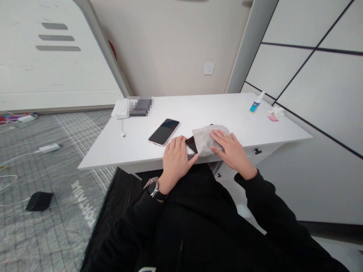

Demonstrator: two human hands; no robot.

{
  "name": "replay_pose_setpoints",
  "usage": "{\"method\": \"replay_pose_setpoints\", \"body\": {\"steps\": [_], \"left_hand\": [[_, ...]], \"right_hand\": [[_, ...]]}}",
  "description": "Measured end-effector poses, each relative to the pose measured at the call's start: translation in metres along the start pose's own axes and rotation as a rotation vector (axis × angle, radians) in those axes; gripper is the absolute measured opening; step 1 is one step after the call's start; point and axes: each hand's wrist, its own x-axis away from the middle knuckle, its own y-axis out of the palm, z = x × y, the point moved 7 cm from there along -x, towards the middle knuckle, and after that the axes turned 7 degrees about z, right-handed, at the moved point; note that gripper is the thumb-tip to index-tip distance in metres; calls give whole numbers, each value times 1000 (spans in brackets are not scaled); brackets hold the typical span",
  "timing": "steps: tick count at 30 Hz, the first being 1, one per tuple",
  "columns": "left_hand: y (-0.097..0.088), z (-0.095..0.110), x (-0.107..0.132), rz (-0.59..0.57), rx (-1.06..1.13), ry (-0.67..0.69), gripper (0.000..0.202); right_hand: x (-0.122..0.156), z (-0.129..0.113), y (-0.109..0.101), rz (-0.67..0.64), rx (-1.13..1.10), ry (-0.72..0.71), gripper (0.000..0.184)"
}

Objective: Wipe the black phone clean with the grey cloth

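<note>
A dark phone [191,144] lies at the near edge of the white desk [198,109], mostly covered by a grey cloth [204,136]. My right hand [230,151] lies flat on the cloth, fingers stretched out and pressing it onto the phone. My left hand [176,161] rests at the desk edge, its fingers lightly curled against the phone's left end, thumb touching the cloth's corner. A watch is on my left wrist. A second phone [164,131] with a pink rim lies screen up just left of the first one.
A small spray bottle [256,102] and crumpled tissues with a pink pad [274,113] sit at the desk's far right. A white keyboard [121,108] and a blurred dark item are at the far left. Cables, chargers and a black pouch [39,200] lie on the floor.
</note>
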Motion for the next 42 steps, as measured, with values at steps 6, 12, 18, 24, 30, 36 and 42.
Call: {"method": "replay_pose_setpoints", "body": {"steps": [6, 12, 18, 24, 30, 36, 42], "left_hand": [[2, -2, 0, -6, 8, -19, 64], [7, -2, 2, -52, -35, 36, 69], [0, 0, 0, -8, 27, -11, 65], [4, -1, 1, -28, -18, 13, 63], [4, -2, 1, -44, 2, -14, 58], [1, -1, 0, -12, 35, -37, 65], [7, -4, 2, -46, -22, -25, 52]], "right_hand": [[-28, -36, 20, 6, 51, -9, 85], [-5, -75, 21, -76, -123, -195, 81], [-22, -3, 10, 47, 65, 77, 80], [-16, -70, 26, -50, -32, -116, 86], [-2, -37, 10, -118, -137, -155, 69], [-24, -8, 10, -23, 72, 33, 86], [-9, -73, 22, -140, -111, -263, 83]]}}
